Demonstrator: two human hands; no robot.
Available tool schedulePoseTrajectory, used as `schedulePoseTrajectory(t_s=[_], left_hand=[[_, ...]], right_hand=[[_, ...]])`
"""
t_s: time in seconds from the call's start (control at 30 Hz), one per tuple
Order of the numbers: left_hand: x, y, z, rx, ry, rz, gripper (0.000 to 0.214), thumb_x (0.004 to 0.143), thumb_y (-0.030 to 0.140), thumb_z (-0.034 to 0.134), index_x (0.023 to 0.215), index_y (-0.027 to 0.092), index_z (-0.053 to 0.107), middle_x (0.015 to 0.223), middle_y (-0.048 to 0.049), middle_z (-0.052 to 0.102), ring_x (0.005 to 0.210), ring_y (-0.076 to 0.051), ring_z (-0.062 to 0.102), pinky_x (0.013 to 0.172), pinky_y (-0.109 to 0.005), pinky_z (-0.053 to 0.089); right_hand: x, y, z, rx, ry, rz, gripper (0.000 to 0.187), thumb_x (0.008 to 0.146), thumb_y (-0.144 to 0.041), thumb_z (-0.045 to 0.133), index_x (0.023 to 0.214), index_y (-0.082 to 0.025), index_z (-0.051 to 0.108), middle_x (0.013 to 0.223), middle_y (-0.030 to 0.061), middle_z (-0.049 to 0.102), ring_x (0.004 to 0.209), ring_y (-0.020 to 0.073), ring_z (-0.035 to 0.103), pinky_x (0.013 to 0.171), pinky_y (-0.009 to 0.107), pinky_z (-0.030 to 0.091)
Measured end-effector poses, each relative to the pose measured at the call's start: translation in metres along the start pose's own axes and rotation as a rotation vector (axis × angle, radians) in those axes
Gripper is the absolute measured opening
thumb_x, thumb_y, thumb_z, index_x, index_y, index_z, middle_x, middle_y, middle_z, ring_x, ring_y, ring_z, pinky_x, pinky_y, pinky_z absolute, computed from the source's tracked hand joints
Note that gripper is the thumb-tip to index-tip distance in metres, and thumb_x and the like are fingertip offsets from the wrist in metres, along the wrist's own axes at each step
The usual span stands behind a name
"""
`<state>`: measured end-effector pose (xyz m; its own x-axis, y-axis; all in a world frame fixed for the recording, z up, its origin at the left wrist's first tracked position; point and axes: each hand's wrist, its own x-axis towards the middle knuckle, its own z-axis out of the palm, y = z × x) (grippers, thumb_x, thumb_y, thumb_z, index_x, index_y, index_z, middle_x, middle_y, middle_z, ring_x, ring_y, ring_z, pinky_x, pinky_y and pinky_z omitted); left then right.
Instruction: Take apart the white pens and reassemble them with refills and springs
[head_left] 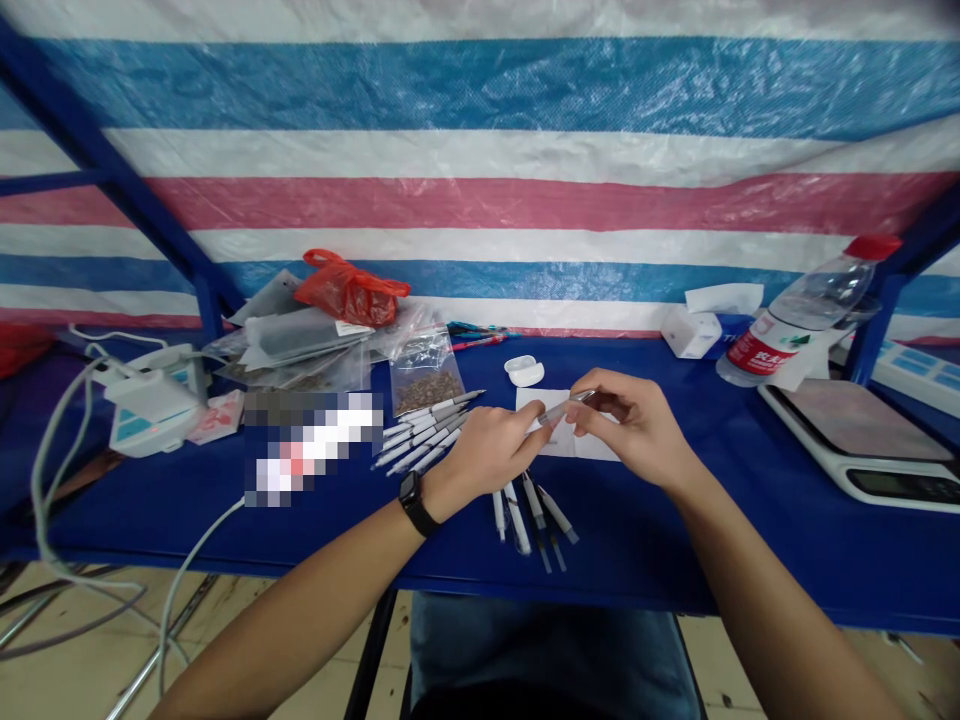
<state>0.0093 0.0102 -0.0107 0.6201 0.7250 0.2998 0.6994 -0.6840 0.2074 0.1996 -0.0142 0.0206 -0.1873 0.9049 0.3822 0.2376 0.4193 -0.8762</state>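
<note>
My left hand [491,445], with a black watch on its wrist, is closed around the body of a pale pen [556,412]. My right hand [641,425] pinches the pointed end of the same pen, its fingertips hiding part of it. Both hands are above a white sheet of paper [600,447]. Several white and grey pens [424,435] lie in a fanned row to the left of my left hand. Below the hands rest loose white pen barrels [516,520], grey barrel pieces [533,503] and thin refills [557,553].
A clear bag of small brown parts [429,388], a red plastic bag [349,290] and an open white case [524,371] stand farther back. At right are a bottle [799,315], a tissue pack [694,332] and a digital scale [862,430]. Cables [45,500] hang at left.
</note>
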Motion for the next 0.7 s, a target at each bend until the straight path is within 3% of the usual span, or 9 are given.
schedulePoseTrajectory(t_s=[0.23,0.3,0.4,0.47,0.57,0.63,0.7], left_hand=[[0.000,0.001,0.002,-0.041,-0.024,0.008,0.026,0.105,0.031,0.038,0.097,0.017,0.059,0.051,0.0029,0.055,0.049,-0.020,0.062,0.049,-0.026,0.026],[0.001,0.001,0.001,-0.025,-0.030,0.011,0.027,0.105,0.032,0.038,0.095,0.018,0.058,0.052,0.0023,0.056,0.050,-0.020,0.063,0.049,-0.026,0.027],[0.001,0.004,0.001,0.001,-0.020,0.030,0.027,0.105,0.033,0.038,0.093,0.018,0.057,0.053,0.0016,0.058,0.052,-0.020,0.064,0.049,-0.027,0.026],[0.001,0.005,0.000,-0.009,-0.017,0.029,0.026,0.105,0.032,0.038,0.093,0.018,0.056,0.053,0.0019,0.059,0.052,-0.020,0.064,0.048,-0.027,0.025],[0.002,0.005,-0.001,-0.062,-0.003,-0.029,0.024,0.105,0.030,0.038,0.094,0.018,0.056,0.053,0.0029,0.058,0.050,-0.018,0.062,0.049,-0.027,0.026],[0.002,0.003,-0.002,-0.089,0.022,-0.076,0.025,0.105,0.030,0.037,0.094,0.019,0.057,0.053,0.0035,0.057,0.050,-0.018,0.062,0.050,-0.026,0.027],[0.003,0.001,-0.003,-0.096,0.030,-0.101,0.026,0.106,0.031,0.036,0.096,0.018,0.057,0.053,0.0035,0.056,0.051,-0.018,0.062,0.050,-0.026,0.028]], right_hand=[[0.001,-0.002,0.002,0.034,-0.038,0.042,0.026,0.079,-0.042,0.077,0.076,-0.018,0.066,0.064,0.0003,0.063,0.054,0.0142,0.059,0.054,0.027,0.048],[0.001,-0.002,0.004,-0.023,-0.015,0.031,0.034,0.081,-0.046,0.076,0.066,-0.019,0.062,0.056,-0.0019,0.055,0.048,0.0110,0.049,0.047,0.025,0.038],[0.001,0.000,0.010,-0.049,0.032,0.046,0.060,0.087,-0.060,0.065,0.048,-0.020,0.042,0.045,-0.0054,0.033,0.043,0.0074,0.028,0.043,0.026,0.022],[0.001,0.001,0.013,-0.055,0.067,0.077,0.068,0.088,-0.067,0.059,0.046,-0.021,0.032,0.045,-0.0060,0.024,0.044,0.0069,0.021,0.043,0.027,0.019],[0.004,0.002,0.013,-0.083,0.154,0.086,0.064,0.084,-0.070,0.064,0.051,-0.021,0.040,0.049,-0.0056,0.031,0.048,0.0084,0.028,0.046,0.026,0.023],[0.006,0.002,0.011,-0.015,0.165,0.067,0.050,0.081,-0.068,0.069,0.069,-0.020,0.058,0.058,-0.0040,0.046,0.053,0.0108,0.041,0.049,0.026,0.033],[0.007,0.001,0.009,0.065,0.096,0.055,0.046,0.080,-0.067,0.071,0.089,-0.022,0.064,0.069,-0.0014,0.059,0.059,0.0133,0.052,0.056,0.027,0.042]])
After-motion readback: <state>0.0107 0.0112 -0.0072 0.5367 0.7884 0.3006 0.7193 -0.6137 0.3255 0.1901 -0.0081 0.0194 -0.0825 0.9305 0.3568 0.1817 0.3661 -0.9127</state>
